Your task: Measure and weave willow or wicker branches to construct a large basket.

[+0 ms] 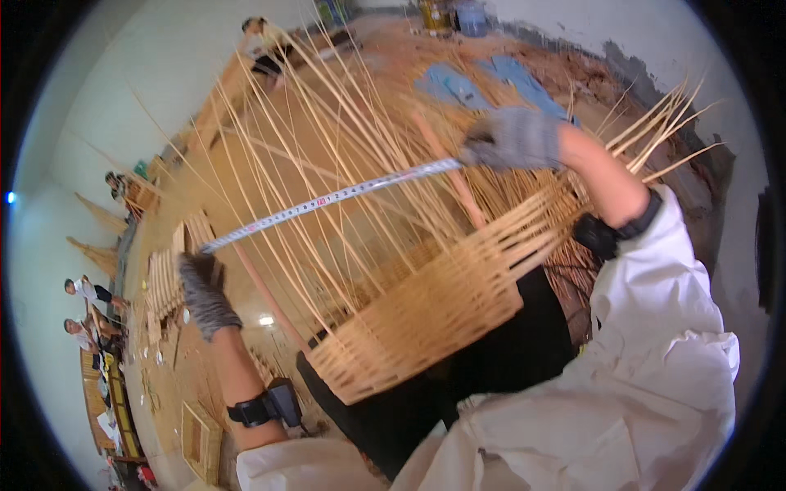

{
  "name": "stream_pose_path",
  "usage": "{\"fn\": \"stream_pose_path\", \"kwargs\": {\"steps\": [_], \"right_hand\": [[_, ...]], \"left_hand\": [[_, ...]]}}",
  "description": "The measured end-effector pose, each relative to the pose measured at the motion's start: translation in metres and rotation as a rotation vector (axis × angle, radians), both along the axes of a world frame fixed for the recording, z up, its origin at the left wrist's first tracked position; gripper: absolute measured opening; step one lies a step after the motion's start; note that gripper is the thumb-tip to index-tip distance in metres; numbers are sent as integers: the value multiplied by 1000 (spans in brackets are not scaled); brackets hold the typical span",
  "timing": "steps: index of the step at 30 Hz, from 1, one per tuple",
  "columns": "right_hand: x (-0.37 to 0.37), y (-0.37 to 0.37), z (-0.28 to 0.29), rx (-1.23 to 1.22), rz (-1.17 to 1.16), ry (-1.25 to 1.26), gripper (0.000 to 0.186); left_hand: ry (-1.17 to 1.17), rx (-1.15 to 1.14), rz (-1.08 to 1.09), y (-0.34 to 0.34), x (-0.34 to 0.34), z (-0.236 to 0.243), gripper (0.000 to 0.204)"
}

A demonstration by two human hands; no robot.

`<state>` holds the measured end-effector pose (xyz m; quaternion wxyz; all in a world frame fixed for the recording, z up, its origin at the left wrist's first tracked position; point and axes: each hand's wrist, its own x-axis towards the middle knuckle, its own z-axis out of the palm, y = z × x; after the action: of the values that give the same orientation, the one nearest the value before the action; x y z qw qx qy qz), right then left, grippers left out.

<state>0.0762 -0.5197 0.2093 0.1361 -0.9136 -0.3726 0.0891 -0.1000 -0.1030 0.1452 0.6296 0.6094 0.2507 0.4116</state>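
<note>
A half-woven wicker basket rests tilted across my lap, its long unwoven stakes fanning up and away from me. Above it a white tape measure is pulled out in a slanting line, passing among the stakes. My left hand, in a grey knit glove, is closed around the tape's lower left end. At the upper right end, my right hand grips the tape in a matching glove. Which hand has the tape's case is hidden. Two smooth, thicker wooden rods rise from the basket's ends.
Loose willow rods lie on the floor beyond the basket, near blue cloth. Slatted wood pieces and a wooden frame are on the left. Several people sit farther off by the walls. Buckets stand at the back.
</note>
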Motion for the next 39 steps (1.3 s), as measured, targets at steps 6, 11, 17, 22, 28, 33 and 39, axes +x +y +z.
{"fn": "stream_pose_path", "kwargs": {"steps": [6, 11, 17, 22, 28, 33, 39], "right_hand": [[-68, -150, -109, -166, 279, 454, 42], [-66, -263, -167, -379, -74, 610, 47], [-88, -254, -171, -331, -284, 202, 43], [-91, -215, -223, -192, -337, -342, 54], [-111, -29, -110, 532, 334, -68, 31], [-102, 82, -131, 376, 446, -344, 46], [-102, 105, -166, 189, 345, -273, 34]], "left_hand": [[93, 420, 100, -92, -66, 48, 38], [227, 1233, 538, -157, -149, 142, 40], [103, 1115, 247, -185, -130, 106, 49], [-41, 1047, 238, -167, -127, 77, 60], [183, 882, -266, -225, -99, 40, 73], [1280, 1666, -652, -229, -53, -95, 112], [1207, 1425, -703, -223, -50, -89, 98]]}}
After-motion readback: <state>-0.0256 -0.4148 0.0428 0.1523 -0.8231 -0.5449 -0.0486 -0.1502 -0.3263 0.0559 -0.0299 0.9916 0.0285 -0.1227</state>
